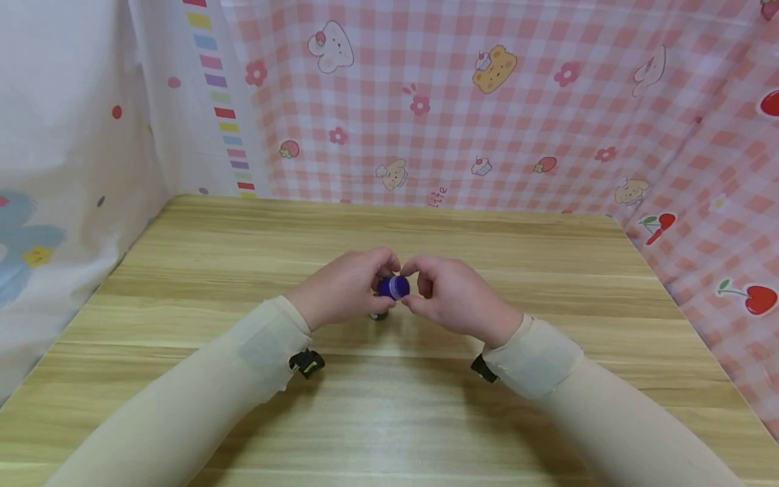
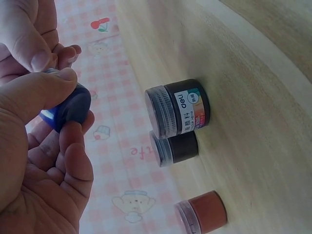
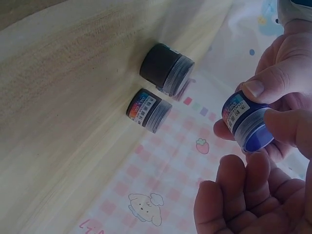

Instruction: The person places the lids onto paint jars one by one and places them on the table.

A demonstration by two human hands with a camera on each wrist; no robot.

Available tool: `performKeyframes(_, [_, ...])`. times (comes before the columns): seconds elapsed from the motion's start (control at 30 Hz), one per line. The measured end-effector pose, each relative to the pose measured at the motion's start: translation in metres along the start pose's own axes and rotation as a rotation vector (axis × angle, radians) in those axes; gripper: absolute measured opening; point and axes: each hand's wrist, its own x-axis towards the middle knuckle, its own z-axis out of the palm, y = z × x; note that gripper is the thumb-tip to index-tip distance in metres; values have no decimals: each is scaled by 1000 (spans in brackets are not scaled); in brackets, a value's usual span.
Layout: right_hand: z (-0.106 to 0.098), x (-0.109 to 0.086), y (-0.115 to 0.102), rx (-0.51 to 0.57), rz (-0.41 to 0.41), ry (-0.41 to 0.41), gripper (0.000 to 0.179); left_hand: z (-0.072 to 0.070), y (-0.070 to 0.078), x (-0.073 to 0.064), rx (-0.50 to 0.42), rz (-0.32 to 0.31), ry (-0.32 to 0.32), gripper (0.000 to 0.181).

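A small blue paint jar (image 1: 385, 287) with a clear ridged lid (image 3: 249, 126) is held tilted above the table, between both hands. My left hand (image 1: 341, 287) grips its body with thumb and fingers; part of a printed label shows in the right wrist view. At the lid end, my right hand (image 1: 459, 294) has its thumb and index finger curled at either side of the lid, thumb against its edge. The right index finger's contact is partly hidden. Below the hands stands a dark paint jar (image 1: 379, 315), mostly covered by the left hand in the head view.
In the left wrist view, a black labelled jar (image 2: 187, 107), a smaller dark jar (image 2: 184, 147) and a reddish-brown jar (image 2: 209, 213) stand on the wooden table (image 1: 389, 419). Pink checked cloth (image 1: 420, 135) hangs behind the table and on its right; white patterned cloth (image 1: 67, 135) hangs left.
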Motion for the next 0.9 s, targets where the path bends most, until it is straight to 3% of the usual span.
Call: performKeyframes(0.9, [-1, -1, 0, -7, 23, -13, 32, 0, 2, 0, 11, -3, 0, 41])
